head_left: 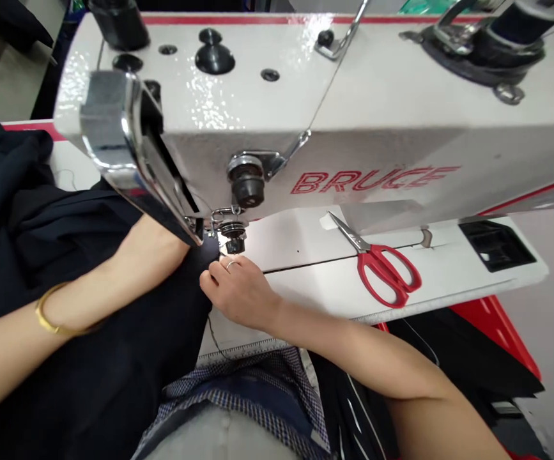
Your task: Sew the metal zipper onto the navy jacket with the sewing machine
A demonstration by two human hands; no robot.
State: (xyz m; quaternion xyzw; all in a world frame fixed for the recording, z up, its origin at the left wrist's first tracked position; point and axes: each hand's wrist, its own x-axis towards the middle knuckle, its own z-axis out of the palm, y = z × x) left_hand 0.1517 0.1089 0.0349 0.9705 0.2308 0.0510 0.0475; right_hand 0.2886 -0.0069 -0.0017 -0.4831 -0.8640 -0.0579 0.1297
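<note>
Dark navy fabric (pixel 114 377) spreads over the left of the sewing machine's bed and hangs down toward my lap. My left hand (pixel 159 246) lies on this fabric, left of the needle area; the machine's head hides its fingers. Just right of the needle area is my right hand (pixel 241 291), wearing a ring. Its fingers are curled closed at the fabric's right edge, gripping it. Above both hands stands the white sewing machine (pixel 267 102), its thread tension knob (pixel 248 185) facing me. The needle and presser foot are mostly hidden.
Red-handled scissors (pixel 384 268) lie on the machine bed (pixel 305 287), right of my right hand, near a small white scrap (pixel 327 222). A black recessed tray (pixel 497 246) is at the bed's right end. Below right, dark cloth (pixel 453 348) lies over a red container (pixel 501 332).
</note>
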